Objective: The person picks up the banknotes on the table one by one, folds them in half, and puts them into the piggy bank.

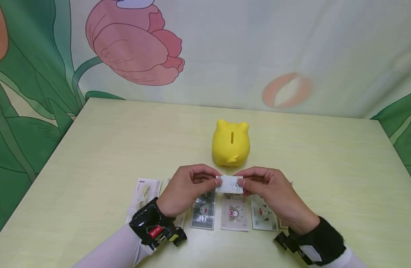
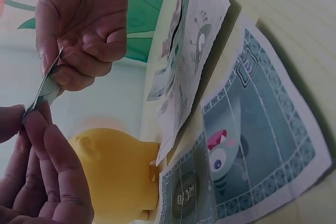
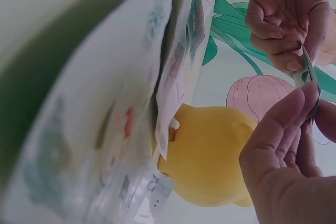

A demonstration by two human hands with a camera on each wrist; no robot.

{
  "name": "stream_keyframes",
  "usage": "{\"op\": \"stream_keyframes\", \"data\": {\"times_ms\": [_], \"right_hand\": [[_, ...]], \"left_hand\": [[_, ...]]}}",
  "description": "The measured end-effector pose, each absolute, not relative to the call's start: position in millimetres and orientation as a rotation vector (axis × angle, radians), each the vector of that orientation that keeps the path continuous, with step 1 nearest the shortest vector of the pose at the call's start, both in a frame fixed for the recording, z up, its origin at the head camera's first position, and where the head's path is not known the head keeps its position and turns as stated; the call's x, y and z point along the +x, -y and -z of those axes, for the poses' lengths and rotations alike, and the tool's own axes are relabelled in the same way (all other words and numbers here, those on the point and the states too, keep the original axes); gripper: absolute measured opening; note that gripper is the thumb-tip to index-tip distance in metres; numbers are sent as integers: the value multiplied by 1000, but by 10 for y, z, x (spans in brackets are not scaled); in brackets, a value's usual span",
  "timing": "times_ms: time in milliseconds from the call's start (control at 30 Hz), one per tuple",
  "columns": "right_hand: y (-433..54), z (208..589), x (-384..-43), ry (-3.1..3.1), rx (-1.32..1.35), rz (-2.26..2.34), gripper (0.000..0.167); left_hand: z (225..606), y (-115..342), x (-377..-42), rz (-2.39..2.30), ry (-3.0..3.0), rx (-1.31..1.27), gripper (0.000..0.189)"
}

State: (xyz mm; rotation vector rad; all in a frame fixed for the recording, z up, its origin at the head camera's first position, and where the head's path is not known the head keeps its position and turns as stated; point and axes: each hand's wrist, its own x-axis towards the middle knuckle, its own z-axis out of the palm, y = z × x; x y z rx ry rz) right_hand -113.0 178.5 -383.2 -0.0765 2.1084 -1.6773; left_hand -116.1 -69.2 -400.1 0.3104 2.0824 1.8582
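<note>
A small folded paper play note (image 1: 229, 184) is stretched between both hands, in front of a yellow piggy bank (image 1: 230, 145). My left hand (image 1: 188, 188) pinches its left end between thumb and fingers. At the other end, my right hand (image 1: 275, 191) pinches it the same way. From the side, the left wrist view shows the folded note (image 2: 46, 85) as a thin strip. On the table under the hands lies a row of play banknotes, among them a dark grey-green note (image 1: 203, 214), a pinkish note (image 1: 234, 214) and a pale green note (image 1: 263, 214).
More notes, including a whitish one (image 1: 145, 191), lie at the row's left end, partly hidden by my left hand. The piggy bank's slot (image 1: 232, 138) faces up on its back. Behind the pale wooden table (image 1: 141, 137) hangs a flower-printed cloth (image 1: 225, 56).
</note>
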Motion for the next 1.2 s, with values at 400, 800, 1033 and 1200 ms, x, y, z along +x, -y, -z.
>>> {"op": "stream_keyframes", "data": {"times_ms": [400, 800, 1033, 1200], "right_hand": [[-1772, 3838, -1099, -2129, -130, 1679, 29], [-1743, 3855, -1087, -2149, -79, 1617, 21], [-1745, 3843, -1086, -2140, -84, 1625, 23], [-1758, 3843, -1087, -2137, -97, 1635, 24]], "left_hand": [[3975, 691, -1120, -1843, -2107, 365, 25], [3974, 718, -1106, -1822, -2097, 392, 21], [3976, 723, -1109, -1812, -2090, 384, 21], [3974, 718, -1110, -1799, -2092, 383, 20]]}}
